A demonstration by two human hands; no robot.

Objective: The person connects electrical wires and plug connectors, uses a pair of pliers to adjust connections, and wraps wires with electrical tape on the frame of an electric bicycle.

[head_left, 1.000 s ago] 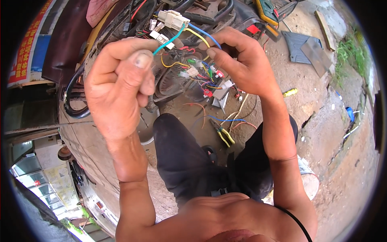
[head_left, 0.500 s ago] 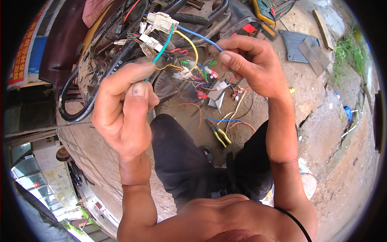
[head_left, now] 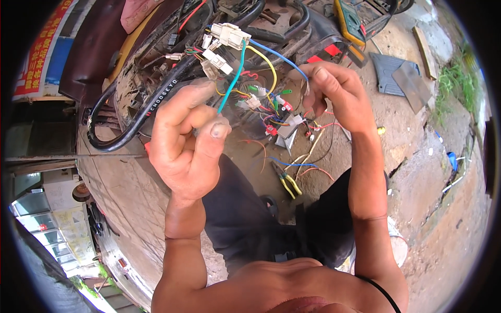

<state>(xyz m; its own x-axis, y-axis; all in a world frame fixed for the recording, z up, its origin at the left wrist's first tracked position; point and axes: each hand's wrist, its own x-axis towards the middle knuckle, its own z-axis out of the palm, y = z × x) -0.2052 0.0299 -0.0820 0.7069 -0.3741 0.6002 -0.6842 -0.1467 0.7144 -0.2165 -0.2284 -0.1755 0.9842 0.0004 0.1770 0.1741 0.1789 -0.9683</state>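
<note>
My left hand (head_left: 190, 143) is half open, index finger raised away from the thumb. The end of a green wire (head_left: 238, 78) comes down just above the thumb tip; whether it touches is unclear. My right hand (head_left: 339, 94) has curled fingers, its thumb lifted off the blue wire (head_left: 282, 56). That wire's stripped end lies against the index finger. Both wires, with a yellow wire (head_left: 272, 70), leave a white plug connector (head_left: 229, 35). Below it hangs a smaller white connector (head_left: 218, 61).
Beyond the hands are a black tube (head_left: 162, 99) and a tangle of wires with a silver-grey finned box (head_left: 287, 138). Pliers with yellow handles (head_left: 287, 182) lie on the ground between my legs. A yellow-edged multimeter (head_left: 349, 23) stands at the far right, near a grey plate (head_left: 386, 68).
Both hands have loosened: the left index finger has moved off the green wire, and the right thumb off the blue one, exposing its bare end. The left hand and the connector appear further right.
</note>
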